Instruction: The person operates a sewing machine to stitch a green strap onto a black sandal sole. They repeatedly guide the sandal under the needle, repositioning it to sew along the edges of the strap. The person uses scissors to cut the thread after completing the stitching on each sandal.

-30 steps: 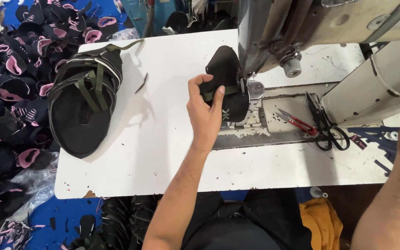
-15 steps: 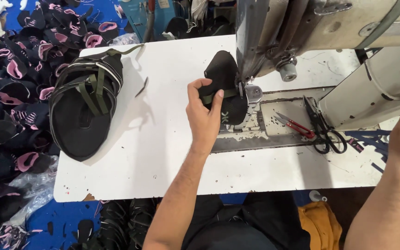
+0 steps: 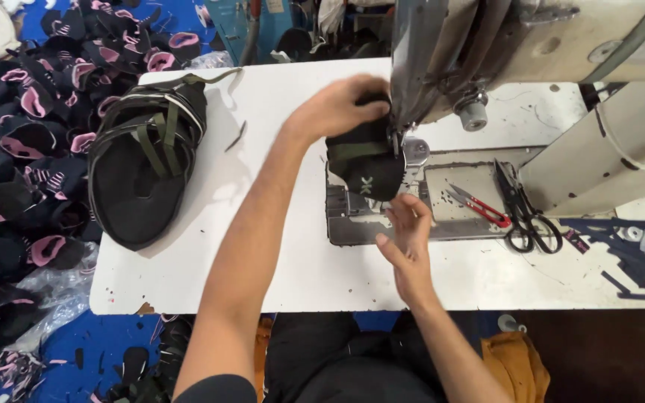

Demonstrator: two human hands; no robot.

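Note:
A black fabric piece [image 3: 371, 170] with an olive strap across it lies under the needle area of the sewing machine [image 3: 502, 52]. My left hand [image 3: 337, 108] rests on the far end of the piece, fingers curled over it and pressing it down. My right hand [image 3: 408, 239] comes in from the near side, fingers spread, with the fingertips touching the piece's near edge. The part of the piece beneath my left hand is hidden.
A stack of black pieces with olive straps [image 3: 147, 160] lies on the white table [image 3: 278, 246] at the left. Red thread snips [image 3: 478, 206] and black scissors [image 3: 524, 213] lie right of the needle plate. Dark strips [image 3: 632, 250] lie far right. Black and pink pieces [image 3: 16, 149] cover the floor.
My left hand moved from the near side of the piece to its far end. My right hand came in from the far right edge to the piece's near edge.

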